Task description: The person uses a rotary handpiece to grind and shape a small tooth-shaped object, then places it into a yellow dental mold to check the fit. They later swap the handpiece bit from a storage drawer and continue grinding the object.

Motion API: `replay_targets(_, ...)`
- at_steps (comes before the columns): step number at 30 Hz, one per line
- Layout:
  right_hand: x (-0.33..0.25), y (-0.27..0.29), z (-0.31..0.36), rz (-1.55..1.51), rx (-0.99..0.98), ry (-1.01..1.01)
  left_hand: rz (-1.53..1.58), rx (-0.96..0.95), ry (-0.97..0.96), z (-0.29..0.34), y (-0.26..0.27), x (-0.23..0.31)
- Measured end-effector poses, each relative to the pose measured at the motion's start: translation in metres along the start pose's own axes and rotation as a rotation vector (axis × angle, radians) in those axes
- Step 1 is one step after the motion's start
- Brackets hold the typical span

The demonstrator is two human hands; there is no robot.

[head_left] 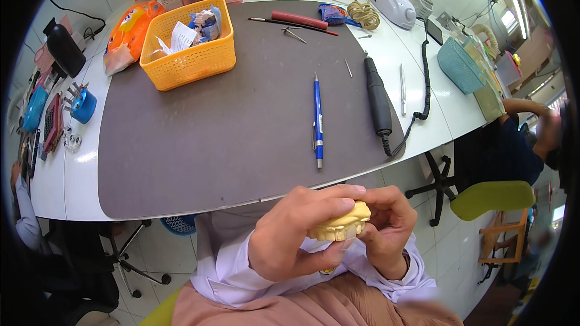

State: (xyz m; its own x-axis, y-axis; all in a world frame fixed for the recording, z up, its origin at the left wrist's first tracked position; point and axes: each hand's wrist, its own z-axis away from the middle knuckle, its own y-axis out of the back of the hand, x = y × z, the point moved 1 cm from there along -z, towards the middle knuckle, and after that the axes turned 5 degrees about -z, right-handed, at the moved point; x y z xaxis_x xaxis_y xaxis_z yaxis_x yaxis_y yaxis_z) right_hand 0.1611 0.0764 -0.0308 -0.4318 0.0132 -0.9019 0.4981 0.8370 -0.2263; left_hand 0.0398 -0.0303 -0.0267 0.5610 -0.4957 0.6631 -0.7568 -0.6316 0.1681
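Note:
Just past the table's front edge, above my lap, I hold a yellow plaster dental model with its row of teeth showing. My left hand is closed on it, fingers over the top and thumb below. My right hand pinches the model's right end between thumb and fingers. Under the teeth, by my left thumb, a small translucent piece shows; I cannot make out what it is. On the grey mat beyond lies a blue mechanical pencil. A black rotary handpiece with a coiled cord rests to its right.
A yellow basket with wrapped items stands on the grey mat at the far left. Beyond the pencil are a thin brush, a red stick and small metal tools. A teal basket stands right. Other people sit at both sides.

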Motion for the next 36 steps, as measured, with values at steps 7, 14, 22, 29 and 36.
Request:
replay_targets(7, 0.0, -0.001, 0.0, -0.009, 0.006, -0.007, -0.029, 0.011, -0.013, -0.001, 0.0, 0.003)
replay_targets(14, 0.0, -0.001, -0.001, -0.01, -0.003, 0.016, -0.051, 0.027, -0.042, -0.001, 0.0, 0.001)
replay_targets(22, 0.0, -0.003, -0.001, -0.024, 0.005, -0.001, -0.12, 0.033, -0.032, -0.002, 0.002, 0.007)
replay_targets(29, 0.001, -0.003, 0.0, 0.014, -0.016, -0.033, -0.075, 0.05, 0.06, 0.001, 0.0, 0.009)
replay_targets(36, -0.014, 0.016, -0.038, 0.559, 0.004, 0.197, -0.128, 0.309, 0.336, -0.006, 0.004, 0.003)
